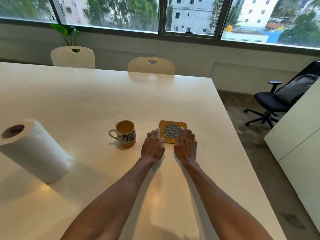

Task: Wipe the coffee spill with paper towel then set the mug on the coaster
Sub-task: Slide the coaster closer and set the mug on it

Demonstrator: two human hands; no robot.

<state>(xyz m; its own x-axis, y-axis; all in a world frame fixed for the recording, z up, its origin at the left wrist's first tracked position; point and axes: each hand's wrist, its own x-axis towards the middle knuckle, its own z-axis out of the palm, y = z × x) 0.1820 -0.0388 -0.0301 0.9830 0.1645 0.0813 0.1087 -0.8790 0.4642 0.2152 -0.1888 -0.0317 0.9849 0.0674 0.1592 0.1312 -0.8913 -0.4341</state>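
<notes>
Both hands flat, fingers spread, on coaster (pixel 173 131); mug (pixel 125 134) just left.

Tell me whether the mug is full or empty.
Nearly full. The mug stands upright on the table, and light brown liquid shows close below its rim.

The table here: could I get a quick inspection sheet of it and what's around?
Surface: glossy white table; no coffee spill visible.
Job's things: cream ceramic mug lettered "Coffee", filled with light-brown coffee, standing left of the square wooden coaster with a woven round centre, not on it; white paper towel roll at far left, untorn.
Clutter: nothing seen.
Grippers: left hand flat at the coaster's left edge; right hand flat over its near right corner; both empty.
Cables: nothing seen.
Surroundings: two cream plastic chairs, black office chair, green plant, windows.
</notes>
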